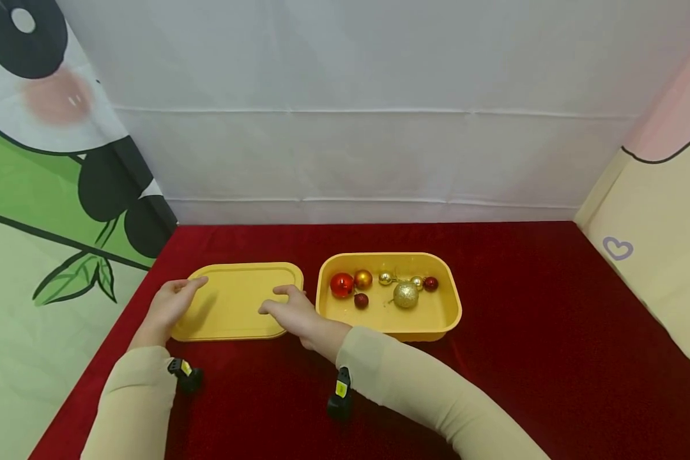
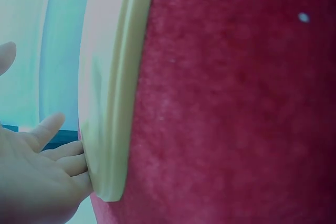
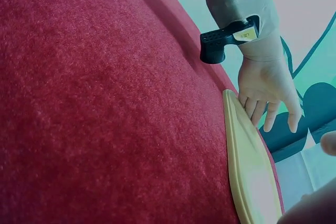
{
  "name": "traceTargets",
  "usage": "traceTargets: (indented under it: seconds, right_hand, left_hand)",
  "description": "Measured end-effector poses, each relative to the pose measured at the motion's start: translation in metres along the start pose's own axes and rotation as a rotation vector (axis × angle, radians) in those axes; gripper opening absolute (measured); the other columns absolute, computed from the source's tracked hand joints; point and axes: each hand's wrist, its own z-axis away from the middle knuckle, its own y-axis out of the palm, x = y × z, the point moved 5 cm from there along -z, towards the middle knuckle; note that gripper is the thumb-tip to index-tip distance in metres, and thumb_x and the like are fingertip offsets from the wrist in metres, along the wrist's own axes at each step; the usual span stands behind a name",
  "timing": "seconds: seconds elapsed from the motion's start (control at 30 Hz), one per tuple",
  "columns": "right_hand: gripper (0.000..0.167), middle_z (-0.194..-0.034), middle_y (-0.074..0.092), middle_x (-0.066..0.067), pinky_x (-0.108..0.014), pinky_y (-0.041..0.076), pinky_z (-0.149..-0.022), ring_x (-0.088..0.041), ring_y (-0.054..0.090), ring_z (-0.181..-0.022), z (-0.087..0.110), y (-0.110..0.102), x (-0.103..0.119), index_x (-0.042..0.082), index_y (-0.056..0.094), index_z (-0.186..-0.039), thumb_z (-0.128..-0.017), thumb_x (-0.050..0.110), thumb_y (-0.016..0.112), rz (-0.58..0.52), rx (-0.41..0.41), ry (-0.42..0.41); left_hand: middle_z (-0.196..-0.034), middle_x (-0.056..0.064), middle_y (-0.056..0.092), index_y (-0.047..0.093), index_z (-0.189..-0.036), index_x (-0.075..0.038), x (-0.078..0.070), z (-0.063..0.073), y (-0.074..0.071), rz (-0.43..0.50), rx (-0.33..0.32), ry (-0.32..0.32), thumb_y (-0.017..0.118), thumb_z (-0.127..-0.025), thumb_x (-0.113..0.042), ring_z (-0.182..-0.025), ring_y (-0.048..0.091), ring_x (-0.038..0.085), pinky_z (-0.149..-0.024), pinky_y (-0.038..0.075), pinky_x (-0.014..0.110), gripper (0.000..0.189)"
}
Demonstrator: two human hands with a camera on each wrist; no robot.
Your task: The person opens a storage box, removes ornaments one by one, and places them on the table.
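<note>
A flat yellow lid (image 1: pixel 238 301) lies on the red cloth, left of a yellow box (image 1: pixel 388 324). My left hand (image 1: pixel 169 305) is at the lid's left end, thumb held up above it; in the left wrist view its fingers (image 2: pixel 71 165) are extended right at the lid's edge. Over the lid's right end is my right hand (image 1: pixel 294 313), thumb and index finger apart, the other fingers partly hidden. Only a blurred bit of that hand (image 3: pixel 315 205) shows in the right wrist view. Inside the box are several shiny baubles: a red one (image 1: pixel 342 285), an orange-gold one (image 1: pixel 363 279) and a glittery gold one (image 1: pixel 405 295).
Dark red cloth (image 1: pixel 540 332) covers the table, which ends at a pale fabric backdrop (image 1: pixel 345 153). Printed cloth (image 1: pixel 63 191) hangs on the left. Each wrist carries a small black camera (image 1: pixel 340 393). My right forearm (image 1: pixel 414 377) passes in front of the box.
</note>
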Motion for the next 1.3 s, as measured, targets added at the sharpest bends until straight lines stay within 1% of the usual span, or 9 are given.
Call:
traceTargets:
  seconds: [0.2,0.37,0.57,0.67,0.73,0.87,1.0,1.17,1.3]
  right_hand:
    - [0.054,-0.139,0.046,-0.005,-0.044,0.040,-0.101,-0.024,0.048,-0.120,0.000,-0.001,0.002,0.016,0.049,-0.132,-0.082,0.026,0.065,0.007,0.016,-0.016]
    - [0.054,-0.138,0.047,-0.004,-0.045,0.040,-0.101,-0.023,0.049,-0.120,0.003,-0.001,0.003,0.017,0.049,-0.133,-0.082,0.025,0.065,0.016,0.029,-0.022]
    - [0.052,-0.140,0.046,-0.001,-0.044,0.040,-0.101,-0.021,0.047,-0.122,0.010,-0.004,0.012,0.019,0.050,-0.133,-0.084,0.026,0.064,0.077,0.072,-0.095]
    - [0.051,-0.140,0.046,-0.002,-0.044,0.040,-0.102,-0.023,0.046,-0.125,0.013,-0.009,0.016,0.020,0.050,-0.133,-0.084,0.027,0.064,0.111,0.088,-0.128]
    - [0.050,-0.142,0.045,-0.002,-0.044,0.038,-0.104,-0.024,0.044,-0.129,0.014,-0.013,0.017,0.020,0.050,-0.133,-0.085,0.028,0.063,0.116,0.099,-0.138]
    - [0.045,-0.144,0.043,-0.002,-0.044,0.038,-0.105,-0.026,0.042,-0.132,0.016,-0.021,0.019,0.019,0.053,-0.130,-0.086,0.027,0.062,0.070,0.128,-0.140]
    - [0.040,-0.142,0.045,-0.003,-0.043,0.040,-0.104,-0.024,0.046,-0.128,0.020,-0.030,0.022,0.019,0.055,-0.126,-0.088,0.025,0.062,0.028,0.158,-0.161]
    - [0.037,-0.135,0.051,0.000,-0.041,0.041,-0.103,-0.020,0.049,-0.123,0.028,-0.044,0.028,0.021,0.055,-0.125,-0.089,0.027,0.062,0.058,0.174,-0.190]
    - [0.036,-0.131,0.055,-0.001,-0.039,0.042,-0.103,-0.019,0.052,-0.121,0.032,-0.056,0.030,0.017,0.057,-0.126,-0.091,0.025,0.061,0.093,0.177,-0.233]
  left_hand:
    - [-0.152,0.031,0.010,0.010,-0.149,0.004,0.000,-0.002,0.003,-0.040,-0.005,0.015,0.037,-0.087,-0.071,-0.132,0.023,0.044,-0.109,0.026,0.059,0.101]
    - [-0.152,0.032,0.011,0.010,-0.149,0.004,0.002,-0.002,0.005,-0.069,-0.004,0.030,0.038,-0.087,-0.070,-0.131,0.024,0.045,-0.109,0.026,0.059,0.101]
    - [-0.150,0.033,0.015,0.014,-0.148,0.004,0.002,0.000,0.007,-0.100,-0.042,0.038,0.040,-0.087,-0.069,-0.129,0.027,0.044,-0.109,0.028,0.059,0.099]
    - [-0.149,0.033,0.018,0.017,-0.148,0.004,-0.001,0.002,0.008,-0.114,-0.065,0.056,0.039,-0.088,-0.068,-0.128,0.028,0.045,-0.108,0.028,0.059,0.096]
    - [-0.149,0.033,0.021,0.019,-0.147,0.004,-0.004,0.004,0.009,-0.120,-0.088,0.078,0.040,-0.089,-0.066,-0.128,0.030,0.044,-0.107,0.029,0.058,0.094]
    - [-0.147,0.031,0.025,0.025,-0.146,0.002,-0.012,0.009,0.014,-0.106,-0.133,0.135,0.042,-0.090,-0.062,-0.127,0.032,0.043,-0.106,0.031,0.058,0.087]
    - [-0.148,0.029,0.027,0.029,-0.145,-0.001,-0.022,0.014,0.019,-0.068,-0.156,0.192,0.043,-0.091,-0.059,-0.130,0.031,0.043,-0.105,0.032,0.058,0.081]
    - [-0.148,0.024,0.033,0.036,-0.143,-0.003,-0.037,0.021,0.028,-0.019,-0.174,0.262,0.045,-0.093,-0.055,-0.132,0.036,0.043,-0.106,0.034,0.056,0.073]
    - [-0.145,0.020,0.039,0.040,-0.140,-0.004,-0.050,0.028,0.039,0.048,-0.164,0.297,0.047,-0.093,-0.054,-0.130,0.042,0.038,-0.104,0.039,0.052,0.069]
